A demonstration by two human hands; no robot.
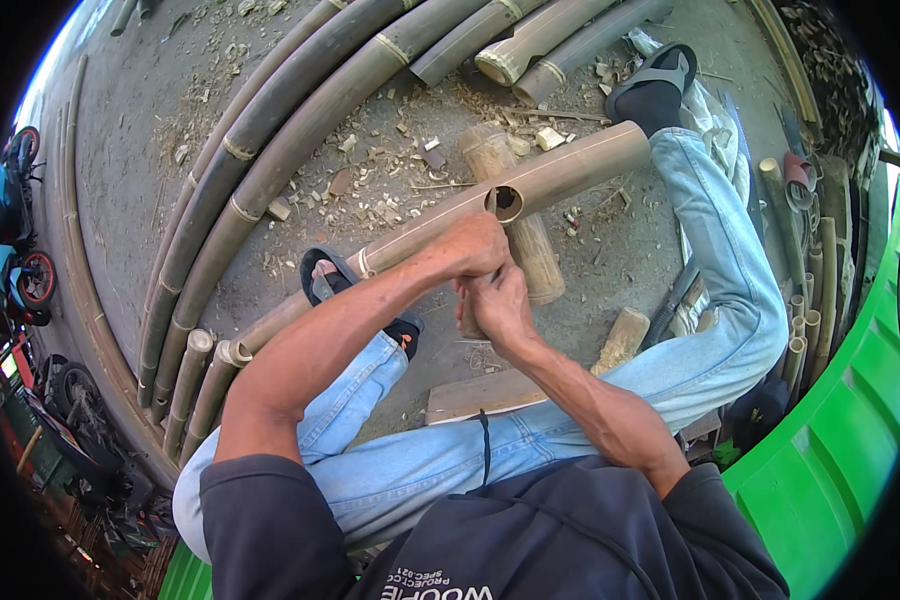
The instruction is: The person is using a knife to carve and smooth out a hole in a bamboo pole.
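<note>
A thick bamboo pole runs slantwise before me, with a dark round hole cut in its wall. It rests across a short round log. My left hand is closed at the pole's near side, just below the hole. Against it, my right hand is closed round what looks like a brown handle, only part of which shows. A thin pale edge stands at the hole's left rim. Fingers hide most of the held thing, so its kind stays unclear.
Several long bamboo poles curve along the left and far side. Chips and shavings litter the ground. A wooden board lies near my legs; cut bamboo pieces stand at right, beside a green corrugated sheet. Motorcycles stand far left.
</note>
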